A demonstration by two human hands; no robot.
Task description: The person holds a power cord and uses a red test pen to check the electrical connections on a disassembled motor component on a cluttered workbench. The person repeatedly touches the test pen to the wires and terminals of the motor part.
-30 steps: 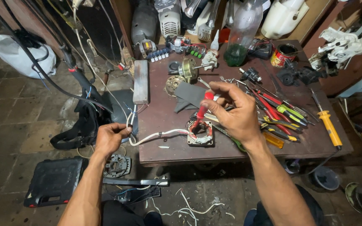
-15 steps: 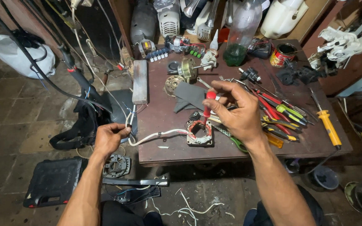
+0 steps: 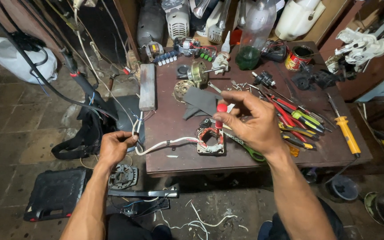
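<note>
My right hand (image 3: pixel 252 122) holds a red-handled screwdriver (image 3: pixel 220 116) upright, its tip down in a small motor stator with copper windings (image 3: pixel 210 141) near the front edge of the brown table (image 3: pixel 174 155). White wires (image 3: pixel 165 144) run from the stator leftward off the table's edge. My left hand (image 3: pixel 114 146) grips those wires below the table's left side.
Pliers and screwdrivers (image 3: pixel 296 120) lie right of my hand, a yellow-handled screwdriver (image 3: pixel 346 133) further right. A grey cloth (image 3: pixel 201 101), motor parts (image 3: pixel 196 73), a bottle with green liquid (image 3: pixel 250 44) and a tin can (image 3: pixel 298 57) sit behind. A black case (image 3: pixel 54 195) lies on the floor.
My right hand has shifted slightly, keeping the screwdriver at the stator. My left hand stays on the wires.
</note>
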